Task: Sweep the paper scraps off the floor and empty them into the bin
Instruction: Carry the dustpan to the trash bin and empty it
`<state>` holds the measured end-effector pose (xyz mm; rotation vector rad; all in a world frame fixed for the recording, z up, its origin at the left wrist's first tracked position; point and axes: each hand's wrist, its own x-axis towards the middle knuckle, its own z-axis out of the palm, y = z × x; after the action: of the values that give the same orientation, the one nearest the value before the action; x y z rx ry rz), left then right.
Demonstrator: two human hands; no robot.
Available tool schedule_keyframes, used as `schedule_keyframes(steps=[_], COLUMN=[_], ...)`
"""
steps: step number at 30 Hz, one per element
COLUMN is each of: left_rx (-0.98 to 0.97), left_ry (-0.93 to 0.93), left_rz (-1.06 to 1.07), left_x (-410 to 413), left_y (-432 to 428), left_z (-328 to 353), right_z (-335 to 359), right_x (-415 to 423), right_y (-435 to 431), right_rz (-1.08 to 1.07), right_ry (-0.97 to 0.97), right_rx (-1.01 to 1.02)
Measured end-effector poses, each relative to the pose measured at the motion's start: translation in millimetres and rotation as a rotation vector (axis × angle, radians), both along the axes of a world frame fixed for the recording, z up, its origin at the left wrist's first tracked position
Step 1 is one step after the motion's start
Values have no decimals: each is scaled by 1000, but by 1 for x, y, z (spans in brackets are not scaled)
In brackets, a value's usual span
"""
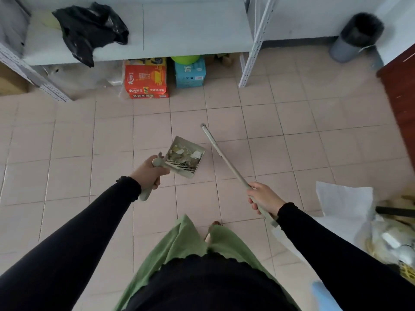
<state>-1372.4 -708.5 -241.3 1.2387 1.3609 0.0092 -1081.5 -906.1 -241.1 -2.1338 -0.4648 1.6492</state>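
Note:
My left hand (149, 172) grips the handle of a pale green dustpan (197, 170) held above the tiled floor. Paper scraps (185, 154) lie inside the pan. My right hand (265, 198) is closed around a long pale broom handle (224, 157) that slants up and to the left; the broom's head is not visible. A grey bin (357, 38) with a black liner stands far off at the back right, against the wall.
A metal shelf (139, 30) spans the back, with a black bag (92, 30) on it and an orange box (147, 80) and blue box (190, 74) beneath. A brown door (402, 95) is at right. Plastic bags and clutter (381, 232) lie at lower right.

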Motion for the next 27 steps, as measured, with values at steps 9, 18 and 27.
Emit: schedule_keyframes(steps=[9, 18, 27], left_rx=[38, 61, 150], left_ry=[-56, -107, -133], left_rz=[-199, -423, -521], left_x=[183, 393, 627], left_y=[85, 156, 200], left_z=[4, 28, 41], right_z=[-6, 19, 28], right_x=[125, 266, 462], right_y=[65, 103, 124], right_rz=[-235, -534, -764], right_ry=[12, 38, 32], right_rx=[36, 76, 134])
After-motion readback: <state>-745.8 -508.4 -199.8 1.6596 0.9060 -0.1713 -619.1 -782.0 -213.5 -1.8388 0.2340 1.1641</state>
